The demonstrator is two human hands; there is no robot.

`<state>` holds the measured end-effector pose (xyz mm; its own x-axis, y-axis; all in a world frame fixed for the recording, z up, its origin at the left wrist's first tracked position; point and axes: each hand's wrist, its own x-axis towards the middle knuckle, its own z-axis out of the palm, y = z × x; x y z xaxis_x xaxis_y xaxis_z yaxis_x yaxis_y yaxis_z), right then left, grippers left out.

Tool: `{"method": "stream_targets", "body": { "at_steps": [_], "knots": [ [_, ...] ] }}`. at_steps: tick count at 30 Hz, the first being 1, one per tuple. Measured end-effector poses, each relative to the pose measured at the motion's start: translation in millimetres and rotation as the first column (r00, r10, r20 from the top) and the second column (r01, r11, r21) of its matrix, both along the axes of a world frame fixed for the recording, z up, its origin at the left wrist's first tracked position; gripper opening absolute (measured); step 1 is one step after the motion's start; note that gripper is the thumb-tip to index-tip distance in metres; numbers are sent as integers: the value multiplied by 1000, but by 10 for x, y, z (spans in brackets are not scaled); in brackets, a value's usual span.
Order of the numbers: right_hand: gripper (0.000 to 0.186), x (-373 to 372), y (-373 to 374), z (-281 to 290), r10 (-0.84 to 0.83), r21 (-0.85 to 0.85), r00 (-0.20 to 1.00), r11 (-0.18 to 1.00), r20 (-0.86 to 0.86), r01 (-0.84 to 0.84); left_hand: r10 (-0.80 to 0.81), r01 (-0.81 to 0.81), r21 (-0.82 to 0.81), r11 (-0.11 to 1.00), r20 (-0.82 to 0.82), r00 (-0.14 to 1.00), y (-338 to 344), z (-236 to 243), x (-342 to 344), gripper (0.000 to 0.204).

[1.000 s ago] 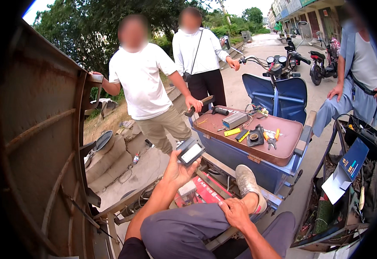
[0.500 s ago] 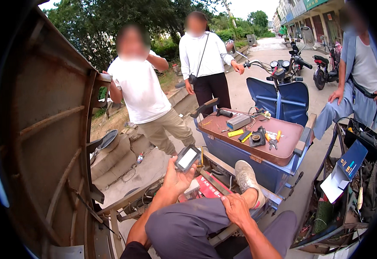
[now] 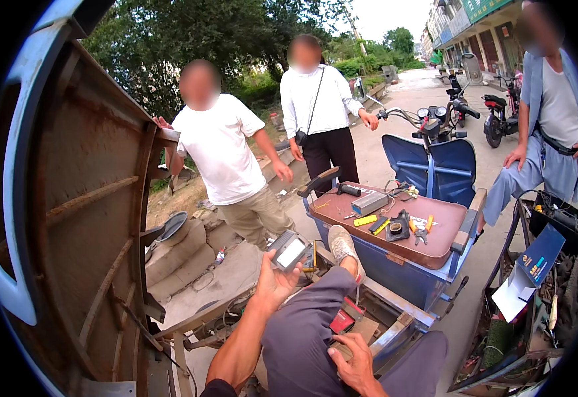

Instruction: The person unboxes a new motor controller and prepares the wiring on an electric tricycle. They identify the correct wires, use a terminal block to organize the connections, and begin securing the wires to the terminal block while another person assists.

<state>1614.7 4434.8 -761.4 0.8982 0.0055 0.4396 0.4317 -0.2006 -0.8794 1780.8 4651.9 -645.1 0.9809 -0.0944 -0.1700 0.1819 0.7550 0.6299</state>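
Observation:
My left hand [image 3: 274,278] grips a small grey finned metal device [image 3: 289,250] with a white label, held above my bent grey-trousered leg [image 3: 295,331]. My right hand [image 3: 348,360] rests by that leg with its fingers loosely spread and nothing seen in them. My foot in a pale shoe [image 3: 342,245] is raised against the blue cargo box [image 3: 368,258]. A red battery [image 3: 342,323] sits in the metal frame [image 3: 401,321] below me. On the brown seat pad [image 3: 448,225] lie a silver controller box [image 3: 368,202], a black grip [image 3: 348,189], yellow tools [image 3: 365,220] and pliers [image 3: 421,235].
A rusty raised body panel [image 3: 84,218] fills the left. Two people in white tops [image 3: 216,152] [image 3: 319,99] stand ahead; another [image 3: 554,112] stands at right above a cluttered tool bin [image 3: 521,304] with a blue carton [image 3: 534,264]. Scooters [image 3: 494,119] are parked behind. A basin [image 3: 173,225] lies beside broken concrete.
My raised foot has moved up and left. My right hand has left the knee and dropped lower, fingers loosened. The person at front left has lowered the hand that was near the face.

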Motion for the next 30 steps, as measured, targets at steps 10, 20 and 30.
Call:
{"method": "stream_targets", "body": {
  "at_steps": [10,20,30],
  "knots": [
    [38,-105,250,372,84,-43,982,996,169,-78,76,-80,225,971,29,997,101,0,-23,62],
    [15,-36,175,566,26,-100,970,995,241,-2,85,-97,342,935,49,995,73,-111,-24,61],
    [9,-272,-222,692,547,183,837,825,-22,-534,74,-82,431,899,36,997,-40,-27,-85,62]
  ]
}}
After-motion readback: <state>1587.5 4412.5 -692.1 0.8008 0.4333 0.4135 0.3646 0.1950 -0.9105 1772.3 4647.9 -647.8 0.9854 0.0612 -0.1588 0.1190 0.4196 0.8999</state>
